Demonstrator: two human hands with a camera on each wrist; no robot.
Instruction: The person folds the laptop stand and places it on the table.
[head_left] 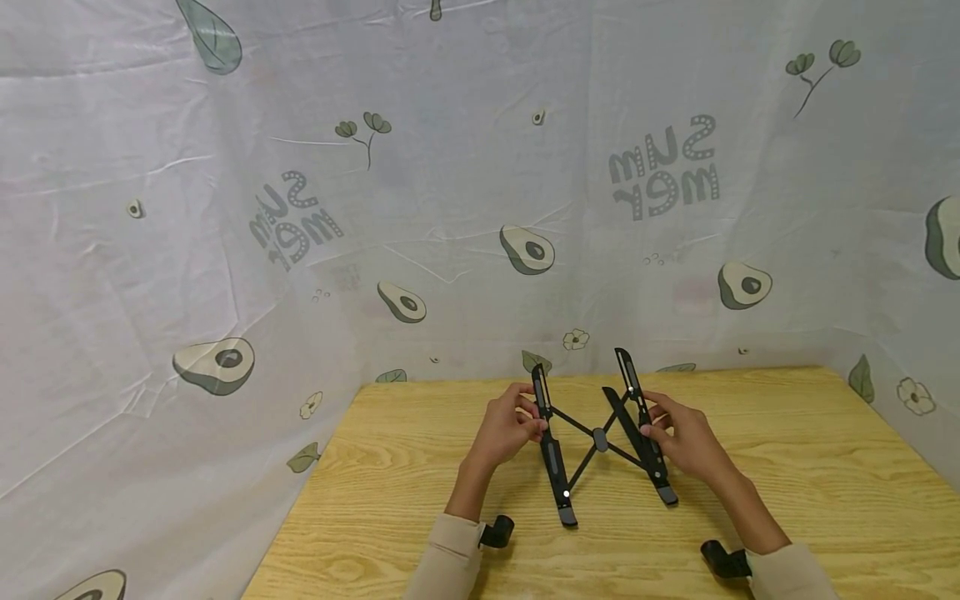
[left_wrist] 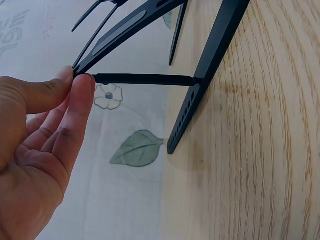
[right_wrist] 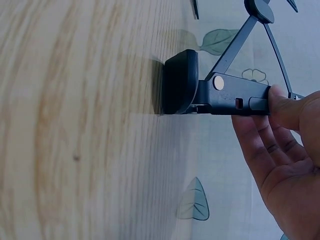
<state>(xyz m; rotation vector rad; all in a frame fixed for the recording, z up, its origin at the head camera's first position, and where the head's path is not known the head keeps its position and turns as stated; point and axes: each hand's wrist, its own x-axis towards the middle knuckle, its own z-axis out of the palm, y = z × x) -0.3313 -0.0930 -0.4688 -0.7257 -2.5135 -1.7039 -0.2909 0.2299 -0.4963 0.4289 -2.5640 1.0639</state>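
A black folding laptop stand (head_left: pixel 600 440) is spread on the wooden table, its two long side arms joined by an X-shaped brace with a round hub. My left hand (head_left: pixel 504 429) pinches the left arm (head_left: pixel 553 467) between thumb and fingers. On the other side, my right hand (head_left: pixel 686 437) grips the right arm (head_left: pixel 651 442) near its middle. The left wrist view shows a strut (left_wrist: pixel 145 79) linking the raised upper arm to a lower leg (left_wrist: pixel 205 70) that touches the table. In the right wrist view, the front lip (right_wrist: pixel 181 82) sits close to the tabletop.
The light wooden table (head_left: pixel 390 483) reaches back to a pale curtain (head_left: pixel 450 183) printed with avocados, leaves and flowers. Black wrist-worn devices, left (head_left: pixel 497 532) and right (head_left: pixel 724 559), stick out by the sleeves.
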